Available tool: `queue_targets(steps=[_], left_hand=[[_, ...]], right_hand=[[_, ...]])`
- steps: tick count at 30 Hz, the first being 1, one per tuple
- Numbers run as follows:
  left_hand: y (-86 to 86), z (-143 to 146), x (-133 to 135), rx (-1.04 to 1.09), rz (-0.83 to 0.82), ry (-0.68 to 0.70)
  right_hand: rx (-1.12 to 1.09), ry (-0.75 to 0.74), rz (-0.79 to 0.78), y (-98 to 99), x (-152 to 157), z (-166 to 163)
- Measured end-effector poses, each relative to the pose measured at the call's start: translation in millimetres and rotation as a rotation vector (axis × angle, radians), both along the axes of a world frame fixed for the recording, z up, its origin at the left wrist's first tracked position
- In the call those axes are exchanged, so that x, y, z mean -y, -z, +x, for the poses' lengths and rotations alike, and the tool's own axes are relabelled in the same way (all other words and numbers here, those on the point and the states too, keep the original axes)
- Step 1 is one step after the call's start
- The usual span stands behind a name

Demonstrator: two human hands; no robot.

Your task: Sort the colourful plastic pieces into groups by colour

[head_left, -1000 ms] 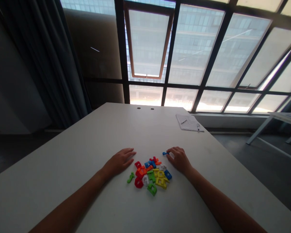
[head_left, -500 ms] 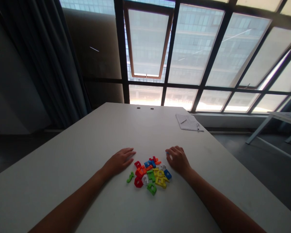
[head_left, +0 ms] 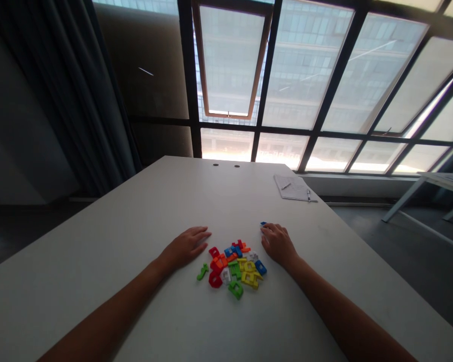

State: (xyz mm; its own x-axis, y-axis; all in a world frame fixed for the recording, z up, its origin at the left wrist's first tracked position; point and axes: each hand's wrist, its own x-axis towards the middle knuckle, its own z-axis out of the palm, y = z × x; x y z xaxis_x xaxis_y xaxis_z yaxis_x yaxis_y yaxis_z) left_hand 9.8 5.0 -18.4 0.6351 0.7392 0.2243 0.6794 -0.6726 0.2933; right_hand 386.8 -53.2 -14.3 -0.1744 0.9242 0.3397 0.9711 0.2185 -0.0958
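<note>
A loose pile of plastic letter-like pieces (head_left: 234, 270) in red, orange, yellow, green, blue and white lies on the white table (head_left: 196, 201). My left hand (head_left: 187, 244) rests on the tabletop left of the pile, palm down with fingers stretched out, and holds nothing. To the right of the pile, my right hand (head_left: 280, 245) has its fingers bent together. At its fingertips a small blue plastic piece (head_left: 263, 223) pokes out; its shape is mostly hidden. A green piece (head_left: 203, 271) lies slightly apart, toward my left forearm.
Papers (head_left: 294, 188) with pens on them lie near the table's right edge. Two dark round holes (head_left: 236, 166) sit at the far edge. Beyond stand large windows and a dark curtain (head_left: 71, 100) at left; another table (head_left: 445, 182) is at right.
My right hand's fingertips have shifted slightly away from me, and more of the blue piece shows beyond them. My left hand and the pile stay put; the view has tilted slightly.
</note>
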Motion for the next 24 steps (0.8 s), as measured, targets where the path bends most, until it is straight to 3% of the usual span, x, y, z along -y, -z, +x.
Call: queue_targets(steps=[16,24], left_hand=[[1.4,1,0,0.002,0.014,-0.009],[-0.7,4,1,0.047,0.033,-0.005]], right_hand=[[-0.014,0.096,-0.068,5.1,-5,-1],[-0.012,0.282,-0.158,15.8,-48,12]])
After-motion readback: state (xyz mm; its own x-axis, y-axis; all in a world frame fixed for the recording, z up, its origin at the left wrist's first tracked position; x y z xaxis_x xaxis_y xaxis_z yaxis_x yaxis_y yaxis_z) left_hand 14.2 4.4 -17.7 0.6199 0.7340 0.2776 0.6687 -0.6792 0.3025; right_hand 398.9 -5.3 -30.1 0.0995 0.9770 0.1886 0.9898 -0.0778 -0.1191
